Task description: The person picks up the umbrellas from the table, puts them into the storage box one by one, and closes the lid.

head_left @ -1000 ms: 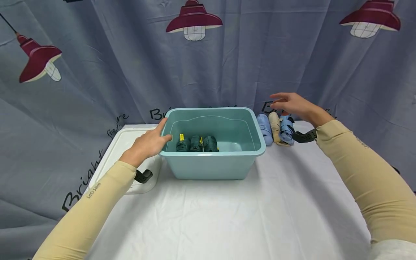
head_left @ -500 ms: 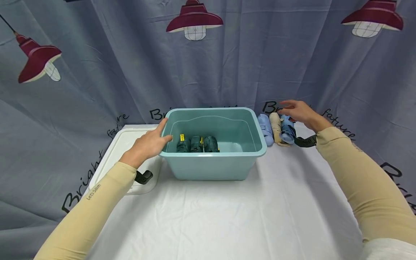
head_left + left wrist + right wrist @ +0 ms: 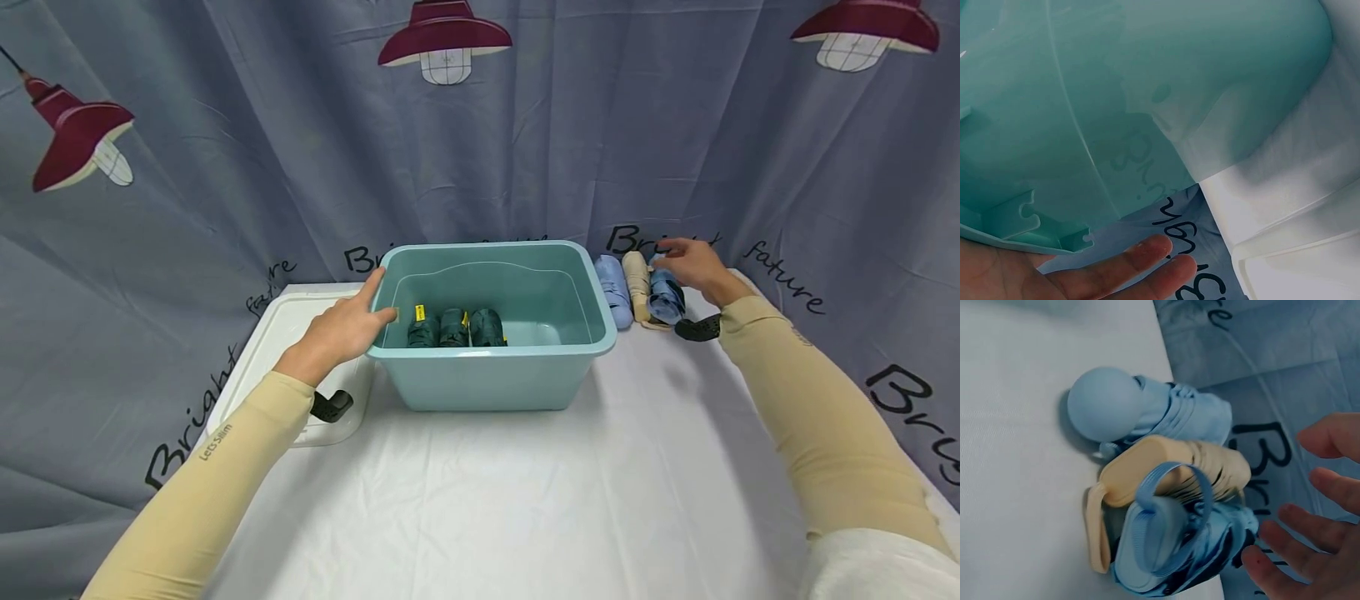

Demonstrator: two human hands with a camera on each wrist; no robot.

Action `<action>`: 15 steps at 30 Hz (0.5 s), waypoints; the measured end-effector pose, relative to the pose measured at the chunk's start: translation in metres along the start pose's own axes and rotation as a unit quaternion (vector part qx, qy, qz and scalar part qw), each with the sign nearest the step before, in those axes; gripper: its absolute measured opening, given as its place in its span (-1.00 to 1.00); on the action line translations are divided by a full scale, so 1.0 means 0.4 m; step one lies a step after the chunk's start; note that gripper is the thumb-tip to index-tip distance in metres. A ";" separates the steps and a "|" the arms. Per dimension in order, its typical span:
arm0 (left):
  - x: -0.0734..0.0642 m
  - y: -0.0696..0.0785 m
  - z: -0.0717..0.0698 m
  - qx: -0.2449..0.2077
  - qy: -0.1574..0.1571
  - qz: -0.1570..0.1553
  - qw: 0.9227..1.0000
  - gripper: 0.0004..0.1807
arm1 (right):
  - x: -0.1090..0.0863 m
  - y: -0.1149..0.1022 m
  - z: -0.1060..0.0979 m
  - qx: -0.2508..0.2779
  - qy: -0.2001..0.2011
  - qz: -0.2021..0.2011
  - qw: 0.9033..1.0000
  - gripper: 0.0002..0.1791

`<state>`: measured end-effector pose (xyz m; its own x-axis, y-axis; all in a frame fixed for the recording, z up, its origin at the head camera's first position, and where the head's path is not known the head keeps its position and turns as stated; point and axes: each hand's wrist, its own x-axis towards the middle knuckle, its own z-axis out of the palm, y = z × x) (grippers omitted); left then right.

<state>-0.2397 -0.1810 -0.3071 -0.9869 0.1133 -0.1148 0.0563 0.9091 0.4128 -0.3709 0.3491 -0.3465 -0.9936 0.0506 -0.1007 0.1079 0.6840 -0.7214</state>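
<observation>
Centrally, by the far edge of the table (image 3: 487,508), stands a teal bin (image 3: 487,379) with three dark green rolls (image 3: 453,329) in its left half. The left hand (image 3: 341,333), fingers mostly straight, straddles its left rim; a white lid (image 3: 292,321) lies towards the far left corner. Near the far right corner are a plain blue roll (image 3: 615,292), a beige roll (image 3: 636,279) and a dark-patched blue roll (image 3: 665,302), the right hand (image 3: 693,265) loosely spread, gripping nothing, right by the last

A grey-blue curtain (image 3: 637,150) printed with maroon pendant lamps (image 3: 446,37) hangs beyond the right hand (image 3: 693,265). A white-draped table (image 3: 510,500) spreads below that hand.
</observation>
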 end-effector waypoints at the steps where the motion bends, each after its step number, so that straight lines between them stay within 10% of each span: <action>1: 0.000 0.000 0.000 0.000 0.000 0.000 1.000 -0.23 | 0.005 0.005 0.004 -0.004 0.006 0.004 1.000 -0.25; 15: -0.002 -0.002 0.000 -0.006 -0.001 -0.004 1.000 -0.23 | 0.053 0.060 0.029 -0.043 0.045 0.031 0.998 -0.26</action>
<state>-0.2390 -0.1817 -0.3073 -0.9870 0.1072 -0.1197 0.0471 0.9052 0.4224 -0.3890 0.3582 -0.3739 -0.9844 0.1577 -0.0786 0.1702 0.7368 -0.6543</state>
